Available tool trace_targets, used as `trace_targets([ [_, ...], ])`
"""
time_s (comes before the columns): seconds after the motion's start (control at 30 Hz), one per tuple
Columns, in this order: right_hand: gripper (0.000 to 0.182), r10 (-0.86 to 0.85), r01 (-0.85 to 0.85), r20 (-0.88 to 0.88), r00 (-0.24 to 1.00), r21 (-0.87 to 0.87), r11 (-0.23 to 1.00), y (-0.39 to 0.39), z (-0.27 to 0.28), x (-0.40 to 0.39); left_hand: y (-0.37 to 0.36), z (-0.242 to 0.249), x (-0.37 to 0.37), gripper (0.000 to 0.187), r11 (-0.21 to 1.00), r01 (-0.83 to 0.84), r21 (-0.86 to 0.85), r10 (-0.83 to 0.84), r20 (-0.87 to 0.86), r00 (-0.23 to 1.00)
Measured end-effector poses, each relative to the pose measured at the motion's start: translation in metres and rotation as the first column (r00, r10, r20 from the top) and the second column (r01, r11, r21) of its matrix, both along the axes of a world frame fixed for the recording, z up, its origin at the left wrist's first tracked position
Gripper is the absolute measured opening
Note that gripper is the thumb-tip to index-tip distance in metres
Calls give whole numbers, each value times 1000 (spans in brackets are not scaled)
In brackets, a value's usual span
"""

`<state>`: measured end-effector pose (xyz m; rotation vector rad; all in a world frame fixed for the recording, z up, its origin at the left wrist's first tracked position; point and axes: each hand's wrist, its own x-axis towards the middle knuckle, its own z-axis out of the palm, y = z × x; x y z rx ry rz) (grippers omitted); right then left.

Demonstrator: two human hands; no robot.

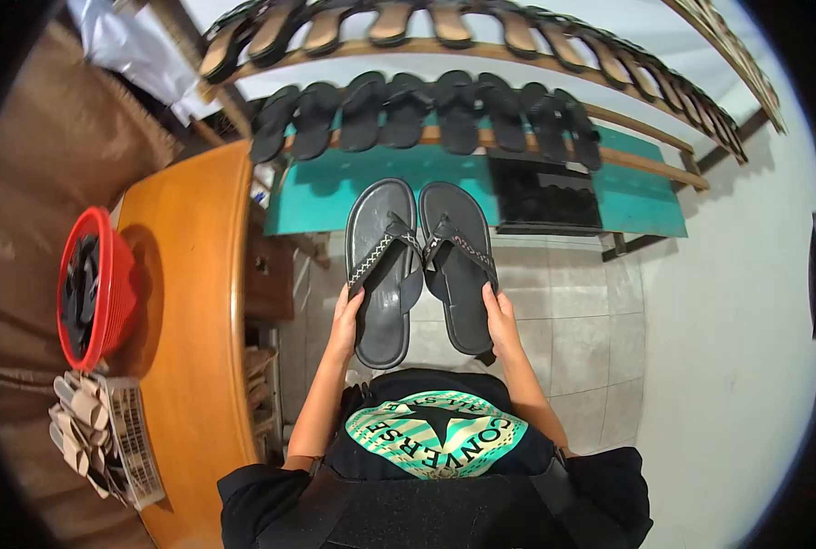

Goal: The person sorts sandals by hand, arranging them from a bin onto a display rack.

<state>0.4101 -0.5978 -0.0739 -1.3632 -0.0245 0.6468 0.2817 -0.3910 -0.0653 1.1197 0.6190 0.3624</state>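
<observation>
Head view, straight ahead at twelve o'clock: the left hand (342, 322) grasps a flat black leather-look, pale-stitched thong sandal (384, 274), the right hand (503, 322) a matching black thong sandal (460, 272). Both seem light, bendable (smooth, possibly slippery); outer edges suit gripping.

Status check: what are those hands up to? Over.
Left hand gripping one black sandal. Right hand gripping another black sandal. Both side by side. Nothing visibly in the way.
</observation>
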Motion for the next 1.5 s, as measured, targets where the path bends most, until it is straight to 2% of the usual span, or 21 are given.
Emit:
trace_targets([
  [0.1, 37, -99, 99, 5, 995, 3, 995, -57, 9, 37, -47, 1, 58, 31, 997, 72, -13, -71, 63, 995],
  [0.17, 38, -154, 154, 8, 988, -28, 988, -76, 2, 52, -58, -29, 84, 32, 997, 67, -29, -66, 38, 997],
  [0.23, 39, -203, 203, 13, 979, -28, 979, -122, 5, 92, -107, -12, 134, 35, 982, 153, -113, -148, 54, 988],
  [0.3, 39, -247, 251, 72, 966, -55, 967, -152, 12, 105, -133, -17, 163, 37, 977, 203, -59, -200, 61, 978],
  [0.33, 38, -244, 244, 41, 969, 16, 970, -166, 16, 112, -146, -19, 173, 38, 974, 224, -8, -223, 65, 973],
  [0.37, 38, -250, 250, 39, 967, 14, 968, -180, 13, 119, -160, -19, 183, 38, 973, 231, -11, -229, 63, 971],
  [0.47, 36, -321, 322, 33, 946, -21, 946, -216, 6, 155, -201, -16, 228, 41, 967, 214, -135, -204, 84, 975],
  [0.57, 35, -386, 386, 16, 922, 7, 922, -241, 12, 177, -224, -18, 259, 39, 942, 274, -192, -265, 70, 962],
  [0.6, 35, -395, 395, 16, 919, 10, 919, -249, 11, 183, -233, -8, 269, 39, 947, 276, -167, -264, 91, 960],
  [0.8, 35, -464, 463, 33, 885, 24, 886, -282, 2, 235, -260, -16, 341, 38, 915, 359, -183, -345, 102, 933],
  [0.97, 33, -449, 447, 32, 893, 52, 893, -304, -9, 295, -279, -27, 406, 38, 900, 378, -217, -362, 109, 926],
  [1.0, 33, -445, 443, 40, 895, 54, 895, -308, -6, 307, -282, -28, 422, 38, 915, 361, -182, -348, 103, 932],
  [1.07, 33, -433, 435, 68, 899, -6, 901, -317, -1, 324, -290, -31, 445, 38, 929, 335, -155, -322, 100, 941],
  [1.13, 33, -401, 405, 106, 910, -18, 914, -328, -2, 342, -296, -28, 474, 39, 902, 332, -277, -309, 123, 943],
  [1.17, 33, -378, 384, 138, 915, -19, 923, -332, -1, 353, -297, -30, 489, 39, 904, 326, -277, -299, 135, 945],
  [1.23, 33, -370, 370, 121, 921, 24, 929, -337, -1, 370, -301, -31, 509, 39, 931, 289, -221, -283, 63, 957],
  [1.3, 37, -363, 371, 151, 919, -22, 929, -340, -3, 388, -303, -35, 527, 40, 931, 277, -236, -268, 70, 961],
  [1.37, 40, -325, 332, 120, 938, -39, 942, -342, -19, 405, -300, -46, 541, 40, 939, 300, -171, -283, 114, 952],
  [1.5, 47, -263, 275, 129, 956, -89, 957, -339, -16, 434, -300, -42, 559, 39, 918, 274, -286, -258, 93, 962],
])
